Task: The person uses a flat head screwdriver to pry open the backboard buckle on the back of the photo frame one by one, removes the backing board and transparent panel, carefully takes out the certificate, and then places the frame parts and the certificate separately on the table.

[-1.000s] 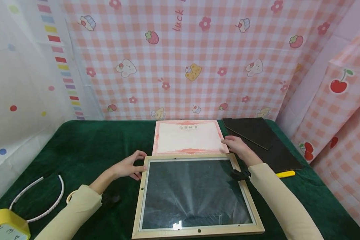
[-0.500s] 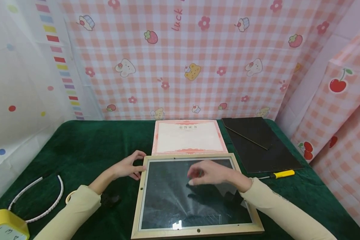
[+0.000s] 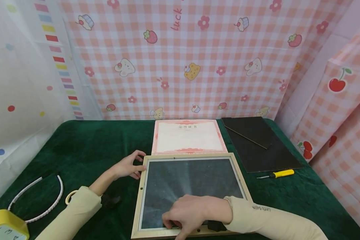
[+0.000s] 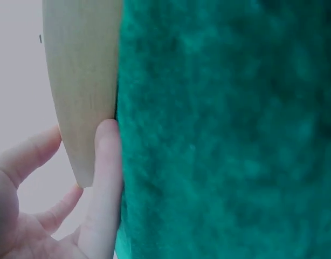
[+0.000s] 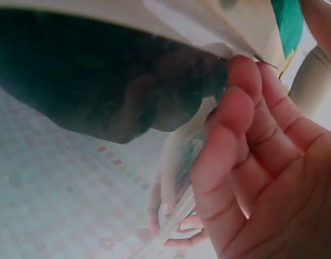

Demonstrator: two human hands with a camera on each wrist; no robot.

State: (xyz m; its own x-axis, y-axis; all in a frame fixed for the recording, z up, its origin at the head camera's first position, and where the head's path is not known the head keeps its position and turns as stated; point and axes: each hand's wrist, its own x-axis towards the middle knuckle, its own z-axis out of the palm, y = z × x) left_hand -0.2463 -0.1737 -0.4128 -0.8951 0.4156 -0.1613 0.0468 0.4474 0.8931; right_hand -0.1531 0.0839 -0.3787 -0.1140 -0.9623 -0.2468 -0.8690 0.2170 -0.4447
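Note:
A light wooden picture frame [image 3: 198, 155] lies on the green cloth, with a glass-like sheet [image 3: 195, 180] inside its rim. My left hand [image 3: 127, 166] holds the frame's far left corner; in the left wrist view its digits touch two faces of the wooden side [image 4: 84, 70]. At the near rim, my right hand [image 3: 187, 213] has curled fingers inside the edge and its thumb toward the outside. Close up, the right fingertips [image 5: 243, 75] meet the inner edge of the wood [image 5: 219, 27]. The right hand and sleeve cover part of the near rim.
A pink-bordered certificate [image 3: 189, 136] lies behind the frame. Black board pieces [image 3: 258, 156] rest at the right, with a yellow-handled screwdriver [image 3: 283, 173] before them. A white braided loop [image 3: 60, 196] and a yellow clock [image 3: 9, 221] are at the left.
My right hand has left the certificate's right edge, crossed over the glass and come down to the near rim. The left hand stays at the frame's corner.

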